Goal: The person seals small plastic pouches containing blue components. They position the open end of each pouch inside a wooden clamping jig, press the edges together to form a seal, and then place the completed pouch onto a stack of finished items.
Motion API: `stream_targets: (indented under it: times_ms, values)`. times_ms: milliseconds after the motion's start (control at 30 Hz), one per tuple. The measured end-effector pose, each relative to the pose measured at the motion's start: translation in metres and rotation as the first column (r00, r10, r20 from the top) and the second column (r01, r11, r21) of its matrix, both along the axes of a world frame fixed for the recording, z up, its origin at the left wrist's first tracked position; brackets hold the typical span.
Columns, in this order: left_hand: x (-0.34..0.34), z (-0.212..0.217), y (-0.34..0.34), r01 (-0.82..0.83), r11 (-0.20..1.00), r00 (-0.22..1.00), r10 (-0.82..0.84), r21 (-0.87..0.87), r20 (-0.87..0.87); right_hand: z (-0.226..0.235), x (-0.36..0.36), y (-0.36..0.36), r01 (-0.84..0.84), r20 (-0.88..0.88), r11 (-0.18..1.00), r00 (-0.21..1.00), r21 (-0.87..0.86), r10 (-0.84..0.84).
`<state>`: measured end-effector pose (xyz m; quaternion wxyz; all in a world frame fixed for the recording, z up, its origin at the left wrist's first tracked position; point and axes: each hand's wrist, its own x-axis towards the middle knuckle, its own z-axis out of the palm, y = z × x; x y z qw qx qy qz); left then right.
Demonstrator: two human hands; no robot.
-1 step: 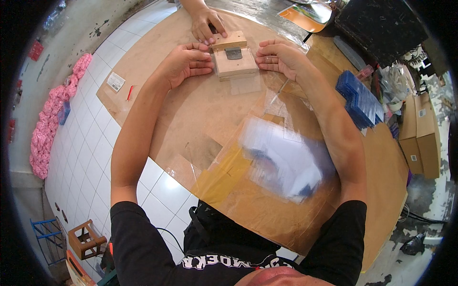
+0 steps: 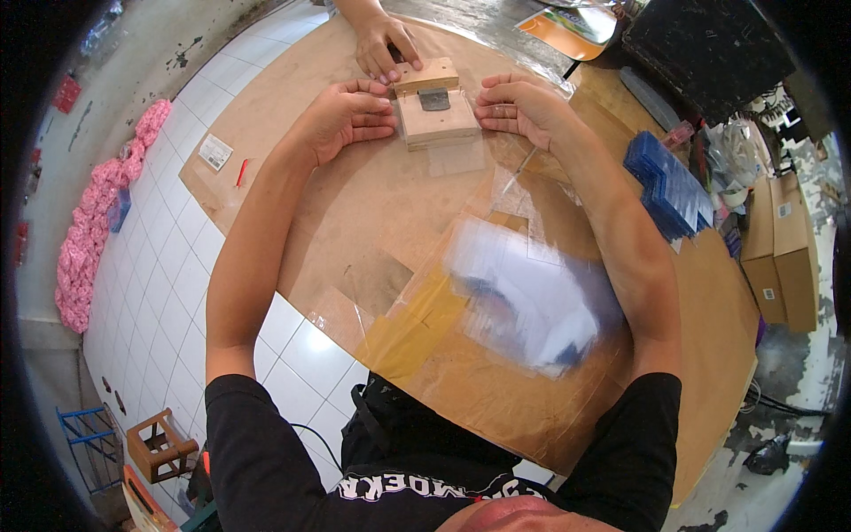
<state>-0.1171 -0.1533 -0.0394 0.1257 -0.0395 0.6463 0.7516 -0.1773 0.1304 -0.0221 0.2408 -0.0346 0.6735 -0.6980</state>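
Here, both of the person's hands press against a small wooden block jig (image 2: 436,113) that sits on the far part of a round brown board table (image 2: 355,204). The left hand (image 2: 346,115) lies against the jig's left side, fingers curled and laid flat toward it; the right hand (image 2: 519,106) meets the right side the same way — fingers bent, tips touching the wood. Neither hand wraps around the block; they bracket it from either side. A grey metal plate (image 2: 433,98) is set into the top of the jig, and a clear plastic sheet (image 2: 456,158) sticks out from under its near edge.

Across the table another person's hand (image 2: 386,49) rests on the jig's far corner.

Nearer the person lies a blurred pile of clear plastic pieces (image 2: 523,301) — its details cannot be made out. A stack of blue sheets (image 2: 669,186) sits at the right, with cardboard boxes (image 2: 784,257) beyond it. On the white tiled floor (image 2: 160,266) at the left lies a pink heap (image 2: 97,213).
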Motion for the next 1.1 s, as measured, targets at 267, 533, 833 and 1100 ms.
stream_targets:
  times_ms: [267,533,833,1100]
  values:
    - [-0.0019,-0.002,-0.0013,-0.005,1.0,1.0,0.005,0.006,0.001,-0.0015,-0.0003,-0.0012,0.03,-0.006,1.0,1.0,-0.008,-0.03]
    - [0.0015,0.0026,-0.0005,-0.002,1.0,1.0,0.003,0.016,-0.028,0.0022,0.0034,-0.0035,0.057,-0.003,0.997,0.998,-0.046,-0.057]
    - [0.0011,0.0,-0.0003,0.0,1.0,1.0,0.0,0.0,-0.02,-0.0002,0.0025,-0.0024,0.063,0.001,0.998,0.998,-0.015,-0.063]
    - [0.0027,0.0007,0.001,-0.009,1.0,0.999,0.008,-0.01,-0.045,0.002,0.0041,-0.0023,0.052,-0.016,0.999,0.999,-0.009,-0.052]
